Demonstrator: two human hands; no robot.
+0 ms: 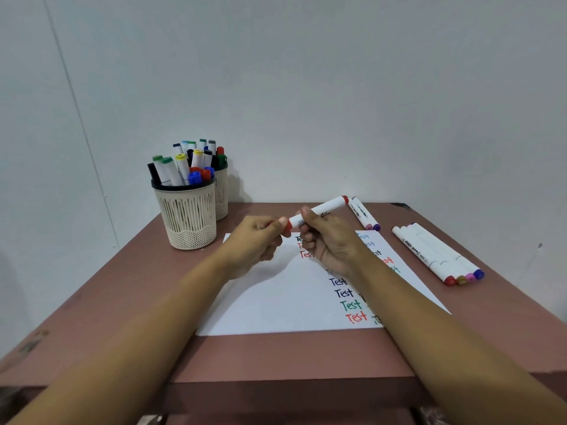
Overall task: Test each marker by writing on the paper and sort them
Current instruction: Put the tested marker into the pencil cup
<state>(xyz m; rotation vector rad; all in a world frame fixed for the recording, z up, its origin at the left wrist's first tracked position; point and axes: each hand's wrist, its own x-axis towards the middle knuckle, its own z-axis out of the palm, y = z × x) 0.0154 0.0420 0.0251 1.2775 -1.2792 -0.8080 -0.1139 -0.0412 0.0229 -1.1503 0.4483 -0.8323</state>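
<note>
Both hands hold a white marker with red ends (328, 207) above the white paper (276, 305). My right hand (329, 240) grips the barrel, and my left hand (260, 240) pinches the red cap (287, 230) at its near end. The sheet carries several words "Test" in black, green, red and blue. A cream mesh cup (188, 217) full of markers stands at the back left, with a second cup (221, 194) behind it. Several markers (438, 256) lie side by side at the right, and two more markers (365, 214) lie at the back.
The brown table (129, 302) stands against a pale wall. Its front edge runs just below the paper, and its right edge lies close beside the row of sorted markers.
</note>
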